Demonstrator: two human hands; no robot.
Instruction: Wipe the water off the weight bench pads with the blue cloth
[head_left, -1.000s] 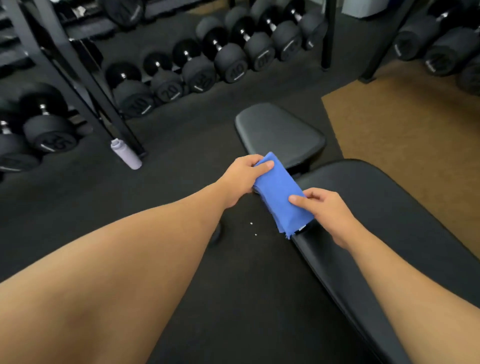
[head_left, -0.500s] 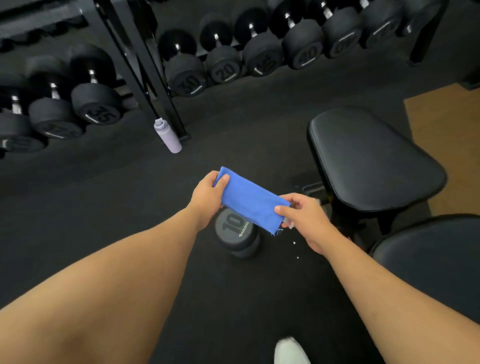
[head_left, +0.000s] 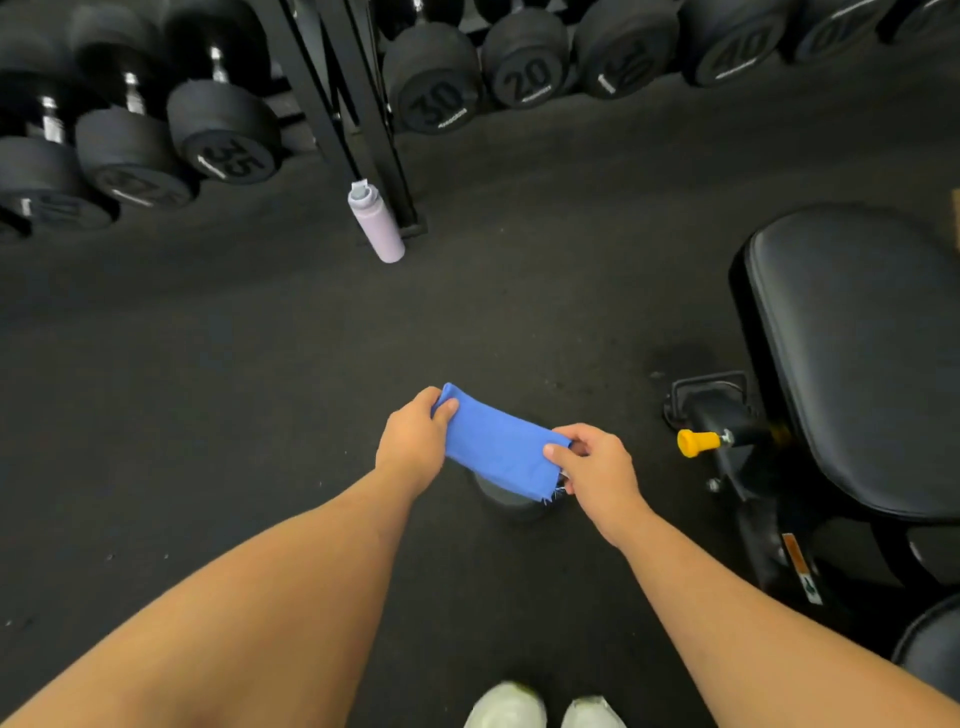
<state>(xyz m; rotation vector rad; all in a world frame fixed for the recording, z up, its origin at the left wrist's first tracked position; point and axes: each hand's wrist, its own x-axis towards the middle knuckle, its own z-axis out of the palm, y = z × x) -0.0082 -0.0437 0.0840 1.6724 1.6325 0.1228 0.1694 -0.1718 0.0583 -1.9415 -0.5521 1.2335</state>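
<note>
Hands stretch a folded blue cloth (head_left: 496, 453) over the dark floor (head_left: 208, 389), left hand (head_left: 413, 446) pinching its far end, right hand (head_left: 597, 470) clenched on the frayed near end, well apart from the bench pad (head_left: 862, 353) at right; racked dumbbells read "35" (head_left: 228, 156), "30" (head_left: 436, 101), "20" (head_left: 527, 78)

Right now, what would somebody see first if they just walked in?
Probably the blue cloth, stretched between the left hand and right hand in the middle. Next, the lilac bottle standing by the rack foot, and the black bench pad on the right.
</note>
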